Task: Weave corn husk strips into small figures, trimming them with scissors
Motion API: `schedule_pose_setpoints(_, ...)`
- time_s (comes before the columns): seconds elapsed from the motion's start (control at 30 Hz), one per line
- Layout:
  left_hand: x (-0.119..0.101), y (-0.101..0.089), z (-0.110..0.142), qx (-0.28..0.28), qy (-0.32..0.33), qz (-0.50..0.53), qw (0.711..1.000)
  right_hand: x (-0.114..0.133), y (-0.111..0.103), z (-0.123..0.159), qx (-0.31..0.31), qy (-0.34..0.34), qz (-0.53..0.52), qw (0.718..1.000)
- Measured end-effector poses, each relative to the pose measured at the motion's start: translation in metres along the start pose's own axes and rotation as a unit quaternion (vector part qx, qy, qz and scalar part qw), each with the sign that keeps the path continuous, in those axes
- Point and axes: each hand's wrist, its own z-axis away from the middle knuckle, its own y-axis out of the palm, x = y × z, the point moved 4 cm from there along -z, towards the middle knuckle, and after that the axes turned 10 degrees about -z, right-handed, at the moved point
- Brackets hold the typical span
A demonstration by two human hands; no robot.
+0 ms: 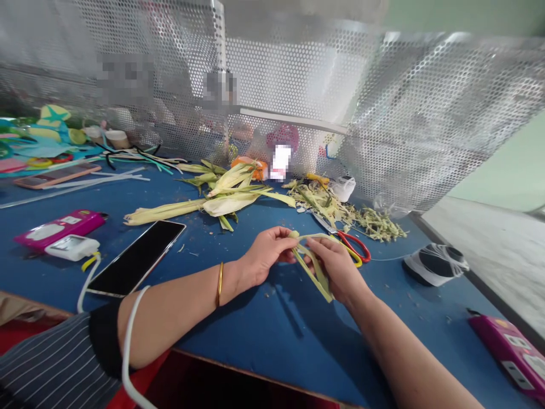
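Above the blue table, my left hand (268, 253) pinches one end of a pale green corn husk strip (314, 274). My right hand (334, 261) is closed on the same strip, which bends between the hands and hangs down in a folded length. My fingers partly hide the small knob-like end at the left. Just beyond my right hand lie scissors (353, 244) with red and yellow handles, partly covered by that hand. Whole corn husks (232, 193) rest in a heap further back, and cut husk scraps (332, 207) are piled at the right.
A black phone (138, 255) and a magenta power strip (63, 230) with a white plug and cable lie left. Another magenta power strip (511, 352) and a dark thread spool (436, 263) stand right. A perforated metal screen (293, 68) borders the back. A white cable crosses my left forearm.
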Motion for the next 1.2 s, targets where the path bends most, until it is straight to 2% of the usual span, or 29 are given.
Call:
schedule_pose_setpoints(0.07, -0.003, -0.005, -0.002, -0.038, 0.006, 0.026, 0.999, 0.007, -0.001, 0.003, 0.015, 0.005, -0.035, 0.999)
schedule_pose_setpoints(0.17, -0.006, -0.01, -0.005, -0.074, 0.013, 0.045, 0.996, 0.02, -0.002, 0.008, 0.059, -0.022, -0.056, 0.996)
schedule_pose_setpoints(0.33, -0.007, -0.01, -0.005, -0.079, 0.009, 0.053, 0.995, 0.029, 0.0, 0.012, 0.133, -0.077, -0.036, 0.988)
schedule_pose_setpoints(0.43, -0.006, -0.01, -0.004, -0.08, 0.007, 0.029, 0.996, 0.033, -0.002, 0.01, 0.121, -0.193, 0.073, 0.971)
schedule_pose_setpoints(0.5, -0.004, -0.008, -0.004, -0.07, -0.002, 0.0, 0.998, 0.036, -0.005, 0.01, 0.078, -0.292, 0.152, 0.941)
schedule_pose_setpoints(0.57, 0.0, -0.005, -0.004, -0.047, -0.016, -0.021, 0.999, 0.038, -0.008, 0.011, 0.036, -0.368, 0.181, 0.911)
schedule_pose_setpoints(0.6, 0.002, -0.003, -0.003, -0.032, -0.025, -0.025, 0.999, 0.038, -0.009, 0.011, 0.022, -0.387, 0.166, 0.907)
schedule_pose_setpoints(0.67, 0.007, 0.0, -0.002, 0.001, -0.047, -0.021, 0.999, 0.035, -0.011, 0.011, 0.018, -0.379, 0.1, 0.92)
schedule_pose_setpoints(0.77, 0.013, 0.005, 0.002, 0.052, -0.094, -0.005, 0.994, 0.028, -0.008, 0.01, 0.044, -0.311, -0.011, 0.949)
schedule_pose_setpoints(0.87, 0.016, 0.007, 0.005, 0.089, -0.124, -0.001, 0.988, 0.026, -0.002, 0.012, 0.059, -0.28, -0.051, 0.957)
schedule_pose_setpoints(0.97, 0.017, 0.008, 0.006, 0.105, -0.126, 0.001, 0.986, 0.026, 0.001, 0.012, 0.062, -0.261, -0.068, 0.961)
schedule_pose_setpoints(1.07, 0.017, 0.009, 0.005, 0.108, -0.111, 0.01, 0.988, 0.026, -0.003, 0.011, 0.032, -0.272, -0.055, 0.96)
schedule_pose_setpoints(1.2, 0.013, 0.009, 0.003, 0.099, -0.064, 0.02, 0.993, 0.027, -0.007, 0.011, -0.023, -0.324, 0.08, 0.942)
